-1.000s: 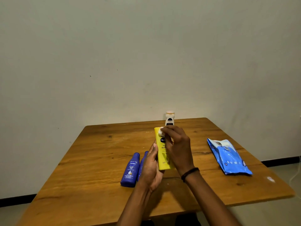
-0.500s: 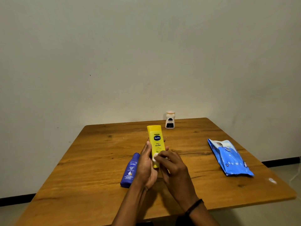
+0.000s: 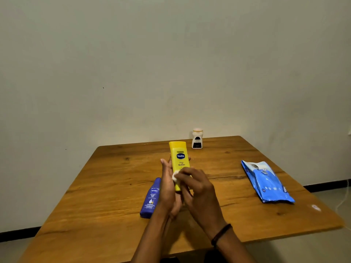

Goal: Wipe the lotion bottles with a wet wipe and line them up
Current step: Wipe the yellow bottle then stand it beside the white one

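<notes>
The yellow bottle [image 3: 179,158] is held upright over the middle of the desk [image 3: 114,186]. The left hand [image 3: 167,188] is wrapped round its lower half from behind, and the right hand [image 3: 198,188] pinches a small wad of wipe [image 3: 174,177] against its front. Light, stiff plastic, I'd say, and slick once wet, so grip the flat sides. A blue bottle [image 3: 151,200] lies just left of the hands; the wipe pack [image 3: 266,181] sits well right, bare wood between.

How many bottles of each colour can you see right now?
yellow bottle: 1
blue bottle: 1
white bottle: 1
Total: 3 in view. The left hand covers part of the table, so I cannot tell if it hides another.
</notes>
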